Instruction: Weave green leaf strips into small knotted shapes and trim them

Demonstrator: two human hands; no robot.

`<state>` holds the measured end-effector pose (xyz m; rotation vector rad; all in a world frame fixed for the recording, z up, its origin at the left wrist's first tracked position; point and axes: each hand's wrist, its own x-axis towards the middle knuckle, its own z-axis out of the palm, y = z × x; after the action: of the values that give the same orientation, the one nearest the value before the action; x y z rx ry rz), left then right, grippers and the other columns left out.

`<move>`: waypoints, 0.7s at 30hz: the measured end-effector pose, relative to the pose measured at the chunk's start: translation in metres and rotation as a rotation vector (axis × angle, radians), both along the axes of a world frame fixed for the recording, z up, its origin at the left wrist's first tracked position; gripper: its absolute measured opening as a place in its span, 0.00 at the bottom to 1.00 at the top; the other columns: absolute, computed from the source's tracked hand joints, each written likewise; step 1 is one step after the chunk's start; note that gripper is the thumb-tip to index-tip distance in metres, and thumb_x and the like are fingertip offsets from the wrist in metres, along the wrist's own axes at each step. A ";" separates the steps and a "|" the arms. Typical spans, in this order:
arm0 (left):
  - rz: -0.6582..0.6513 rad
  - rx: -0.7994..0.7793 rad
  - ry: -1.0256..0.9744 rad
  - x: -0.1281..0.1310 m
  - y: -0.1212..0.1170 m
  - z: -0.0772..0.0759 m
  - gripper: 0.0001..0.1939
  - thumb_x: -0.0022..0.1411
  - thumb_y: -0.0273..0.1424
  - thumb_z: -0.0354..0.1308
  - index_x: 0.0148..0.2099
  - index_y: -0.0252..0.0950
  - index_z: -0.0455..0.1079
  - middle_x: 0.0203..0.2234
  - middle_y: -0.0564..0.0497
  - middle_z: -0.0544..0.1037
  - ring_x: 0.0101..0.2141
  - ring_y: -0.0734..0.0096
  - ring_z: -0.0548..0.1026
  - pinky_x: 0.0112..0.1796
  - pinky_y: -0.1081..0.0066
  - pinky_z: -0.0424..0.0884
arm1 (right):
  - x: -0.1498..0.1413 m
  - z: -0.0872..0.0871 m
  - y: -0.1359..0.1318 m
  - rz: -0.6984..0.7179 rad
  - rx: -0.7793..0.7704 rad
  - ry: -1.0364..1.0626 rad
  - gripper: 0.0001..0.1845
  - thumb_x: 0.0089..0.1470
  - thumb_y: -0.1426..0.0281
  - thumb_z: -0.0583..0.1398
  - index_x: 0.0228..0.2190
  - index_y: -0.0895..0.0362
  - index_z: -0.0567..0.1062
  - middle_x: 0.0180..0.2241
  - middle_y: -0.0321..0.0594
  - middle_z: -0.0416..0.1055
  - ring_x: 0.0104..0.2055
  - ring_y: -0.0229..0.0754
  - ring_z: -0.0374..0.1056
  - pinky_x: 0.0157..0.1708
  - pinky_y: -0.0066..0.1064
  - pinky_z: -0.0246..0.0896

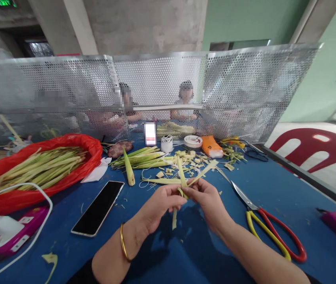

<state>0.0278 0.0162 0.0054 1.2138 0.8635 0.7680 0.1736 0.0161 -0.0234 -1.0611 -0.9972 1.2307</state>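
My left hand and my right hand meet over the blue table and pinch pale yellow-green leaf strips between their fingertips. Several strips fan upward and outward from the fingers, and one end hangs down below the hands. A gold bangle circles my left wrist. Loose strips and cut scraps lie just beyond the hands.
A red bag of green stalks sits at the left, a black phone near my left hand, red-and-yellow scissors at the right. Thread spool, tape roll, orange pack stand by a perforated metal screen; people sit behind it.
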 end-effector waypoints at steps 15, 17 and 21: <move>0.335 0.069 -0.027 0.015 -0.002 -0.013 0.09 0.49 0.32 0.66 0.34 0.32 0.76 0.26 0.50 0.80 0.29 0.72 0.75 0.35 0.74 0.69 | -0.005 -0.006 -0.004 -0.066 0.038 0.046 0.17 0.42 0.59 0.68 0.22 0.56 0.70 0.20 0.32 0.67 0.23 0.37 0.64 0.26 0.29 0.60; 0.396 0.066 0.013 0.014 -0.001 -0.015 0.09 0.50 0.33 0.66 0.33 0.33 0.78 0.26 0.49 0.81 0.28 0.72 0.75 0.34 0.75 0.68 | -0.001 -0.006 -0.003 -0.114 0.071 -0.023 0.15 0.44 0.59 0.67 0.26 0.56 0.72 0.23 0.34 0.70 0.26 0.39 0.66 0.28 0.30 0.62; 0.449 0.040 -0.022 0.011 0.002 -0.016 0.09 0.49 0.33 0.66 0.32 0.32 0.79 0.27 0.47 0.82 0.28 0.72 0.75 0.34 0.74 0.70 | 0.010 0.000 -0.002 -0.286 0.250 -0.243 0.12 0.50 0.60 0.63 0.31 0.56 0.76 0.32 0.38 0.73 0.31 0.40 0.66 0.32 0.30 0.62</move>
<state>0.0390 0.0187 -0.0104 1.0543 1.1244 1.1601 0.1832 0.0142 -0.0232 -1.1260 -1.1070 0.7362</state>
